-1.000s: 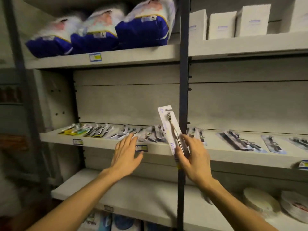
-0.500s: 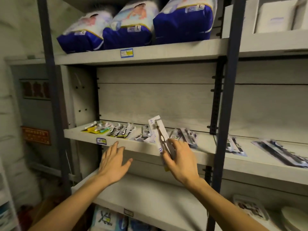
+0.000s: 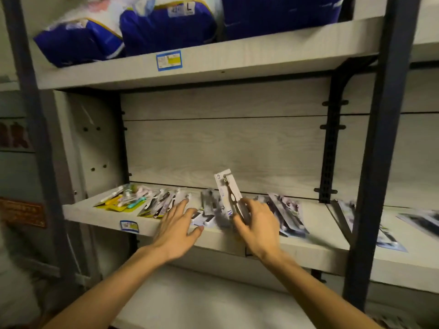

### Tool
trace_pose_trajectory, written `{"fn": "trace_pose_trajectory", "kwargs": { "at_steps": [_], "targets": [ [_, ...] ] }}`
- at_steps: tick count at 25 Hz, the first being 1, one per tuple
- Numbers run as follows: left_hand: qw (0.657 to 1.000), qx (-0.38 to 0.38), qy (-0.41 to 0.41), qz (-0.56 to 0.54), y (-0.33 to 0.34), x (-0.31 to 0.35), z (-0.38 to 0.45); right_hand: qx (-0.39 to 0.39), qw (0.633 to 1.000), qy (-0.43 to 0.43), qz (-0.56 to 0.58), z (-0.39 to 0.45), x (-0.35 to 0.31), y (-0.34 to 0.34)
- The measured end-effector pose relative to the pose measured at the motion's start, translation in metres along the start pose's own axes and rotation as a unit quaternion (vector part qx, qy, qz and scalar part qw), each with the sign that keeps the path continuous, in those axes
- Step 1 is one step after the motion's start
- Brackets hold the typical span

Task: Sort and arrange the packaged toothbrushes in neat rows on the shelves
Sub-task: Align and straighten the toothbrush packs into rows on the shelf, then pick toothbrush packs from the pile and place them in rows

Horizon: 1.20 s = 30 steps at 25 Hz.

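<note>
A white packaged toothbrush (image 3: pixel 226 189) with a dark brush stands tilted above the middle shelf (image 3: pixel 95 216), gripped at its lower end by my right hand (image 3: pixel 257 225). My left hand (image 3: pixel 177 224) is spread flat, fingers straight, over the packs at the shelf's front edge. A row of packaged toothbrushes (image 3: pixel 161 204) lies along the shelf, with colourful yellow-backed packs (image 3: pixel 121 201) at the left end. More dark packs (image 3: pixel 285 210) lie to the right of my right hand.
A dark metal upright (image 3: pixel 377 148) stands at the right, with further packs (image 3: pixel 389 236) on the shelf beyond it. Blue diaper bags (image 3: pixel 166 27) fill the top shelf. A lower shelf (image 3: pixel 190 302) sits below my arms. Blue price labels (image 3: pixel 169 60) mark the shelf edges.
The view has shifted left and closer to the shelf. Both hands have moved forward onto the middle shelf; the left hand now reaches the packs, and the right hand still holds the white pack.
</note>
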<state>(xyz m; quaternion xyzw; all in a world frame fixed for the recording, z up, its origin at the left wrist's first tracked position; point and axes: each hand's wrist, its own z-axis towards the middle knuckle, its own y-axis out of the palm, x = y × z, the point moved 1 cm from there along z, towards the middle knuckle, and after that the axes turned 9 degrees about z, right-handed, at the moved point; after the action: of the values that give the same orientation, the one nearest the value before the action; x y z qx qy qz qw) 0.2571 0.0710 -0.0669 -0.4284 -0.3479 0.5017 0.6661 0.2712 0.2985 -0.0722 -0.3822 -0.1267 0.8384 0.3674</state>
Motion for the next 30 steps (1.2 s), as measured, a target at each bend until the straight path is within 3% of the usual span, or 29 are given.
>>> {"fn": "trace_pose_trajectory", "kwargs": {
  "at_steps": [3, 8, 15, 21, 26, 30],
  "targets": [
    [0.999, -0.016, 0.022, 0.025, 0.01, 0.013, 0.011, 0.01, 1.0, 0.014, -0.021, 0.008, 0.01, 0.005],
    [1.0, 0.005, -0.011, 0.015, 0.014, -0.008, 0.025, 0.007, 1.0, 0.008, -0.017, 0.027, -0.002, 0.026],
    [0.993, 0.036, -0.115, 0.014, 0.012, -0.096, 0.039, -0.092, 0.996, 0.018, -0.004, 0.079, -0.05, 0.111],
    [0.964, 0.056, -0.216, -0.146, 0.022, -0.125, 0.056, -0.078, 0.996, 0.048, 0.019, 0.104, -0.069, 0.17],
    [0.959, 0.042, -0.221, -0.171, 0.035, -0.138, 0.062, -0.125, 0.992, -0.005, 0.002, 0.094, -0.072, 0.197],
    [0.965, 0.036, -0.204, -0.163, 0.047, -0.141, 0.06, -0.138, 0.99, 0.015, 0.024, 0.099, -0.062, 0.201]
  ]
}}
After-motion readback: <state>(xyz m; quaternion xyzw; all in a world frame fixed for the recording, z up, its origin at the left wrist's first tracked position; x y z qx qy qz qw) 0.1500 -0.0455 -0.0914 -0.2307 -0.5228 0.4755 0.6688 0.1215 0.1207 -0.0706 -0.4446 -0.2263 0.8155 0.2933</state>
